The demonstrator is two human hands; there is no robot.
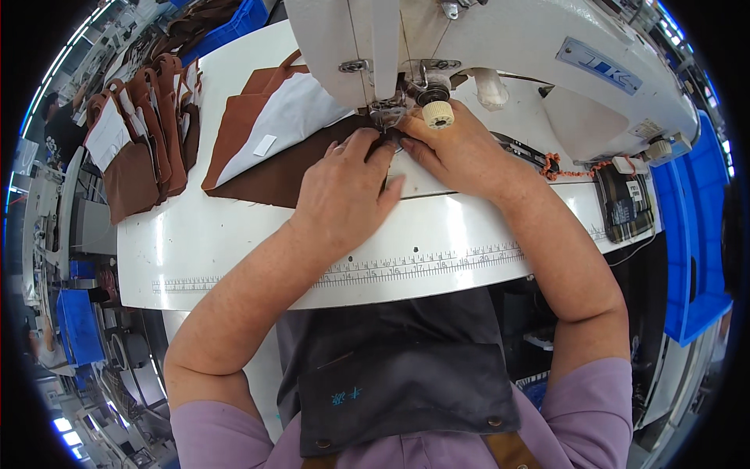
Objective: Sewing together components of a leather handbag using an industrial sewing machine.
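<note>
My left hand (348,187) rests on a dark brown piece of fabric or leather (266,176) by the needle area, fingers bent on it and thumb apart. My right hand (445,148) is at the presser foot (387,117) of the white sewing machine (625,78), fingers bent at the piece's edge; its fingertips are partly hidden, so whether they pinch it is unclear. A reddish-brown layer (226,141) with a white lining (273,125) and small white tag (264,145) lies folded left of the needle.
Stacked brown pieces (164,133) lie on the white table (187,250) at left. Orange thread (570,173) and a plaid item (621,207) are at right. Blue bins (676,234) stand beside the table; another blue tray (226,27) is behind. A co-worker (58,117) is at far left.
</note>
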